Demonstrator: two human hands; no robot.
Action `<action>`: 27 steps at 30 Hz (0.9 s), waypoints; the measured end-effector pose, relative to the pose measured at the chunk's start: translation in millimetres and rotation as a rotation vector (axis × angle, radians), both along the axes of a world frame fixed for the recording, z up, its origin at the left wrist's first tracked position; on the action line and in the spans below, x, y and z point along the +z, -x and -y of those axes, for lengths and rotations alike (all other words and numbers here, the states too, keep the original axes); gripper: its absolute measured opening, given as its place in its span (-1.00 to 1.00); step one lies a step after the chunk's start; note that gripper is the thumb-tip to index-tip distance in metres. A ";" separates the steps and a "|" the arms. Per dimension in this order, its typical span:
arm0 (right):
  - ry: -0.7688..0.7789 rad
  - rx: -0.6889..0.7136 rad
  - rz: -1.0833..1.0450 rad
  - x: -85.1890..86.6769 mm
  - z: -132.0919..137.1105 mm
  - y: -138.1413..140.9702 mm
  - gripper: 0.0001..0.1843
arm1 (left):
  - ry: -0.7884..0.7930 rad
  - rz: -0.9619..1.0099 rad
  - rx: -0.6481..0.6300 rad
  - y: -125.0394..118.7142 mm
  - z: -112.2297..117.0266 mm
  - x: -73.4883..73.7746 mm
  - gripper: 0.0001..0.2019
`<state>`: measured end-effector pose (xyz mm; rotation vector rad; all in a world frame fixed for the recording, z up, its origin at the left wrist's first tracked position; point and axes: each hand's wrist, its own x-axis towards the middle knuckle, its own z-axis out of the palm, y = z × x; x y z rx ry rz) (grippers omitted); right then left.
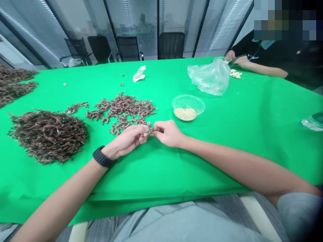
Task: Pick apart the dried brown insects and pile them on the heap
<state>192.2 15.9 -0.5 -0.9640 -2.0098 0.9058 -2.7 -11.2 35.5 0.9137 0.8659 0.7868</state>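
Note:
My left hand (130, 138) and my right hand (168, 132) meet above the green table cover (156, 168), fingers pinched together on a small brown dried pod (150, 131) between them. A black band sits on my left wrist. Just beyond my hands lies a loose scatter of brown pods (121, 109). A larger, darker heap of pods (49, 134) lies to the left. A clear plastic bowl (188, 107) with pale seeds in it stands just right of the scatter.
A crumpled clear plastic bag (209, 78) lies at the far right, beside another person's hands (238, 60) and several pale pieces. More pod heaps (13, 84) lie at the far left. A white paper scrap (139, 74) and black chairs (128, 47) are at the back.

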 end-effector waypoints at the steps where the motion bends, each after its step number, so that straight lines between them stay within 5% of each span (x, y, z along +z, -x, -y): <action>1: 0.007 -0.003 0.000 -0.1 0.2 0.4 -0.78 | -0.029 -0.017 0.011 -1.0 0.0 -0.6 -0.80; 6: 0.095 -0.018 -0.045 -1.1 1.7 3.6 -0.66 | -0.287 -0.161 0.088 -4.5 -1.1 -6.6 -0.85; 13: 0.408 0.045 -0.177 6.5 6.9 7.2 -0.51 | -0.647 -0.458 0.220 -5.3 6.6 -7.3 -0.87; 22: 0.644 0.148 -0.188 20.6 11.8 2.9 -0.52 | -1.139 -0.908 0.067 11.7 6.3 -1.7 -0.93; 27: 0.621 0.176 -0.241 20.0 13.4 4.3 -0.50 | -1.174 -0.910 0.117 11.6 9.1 -0.8 -0.92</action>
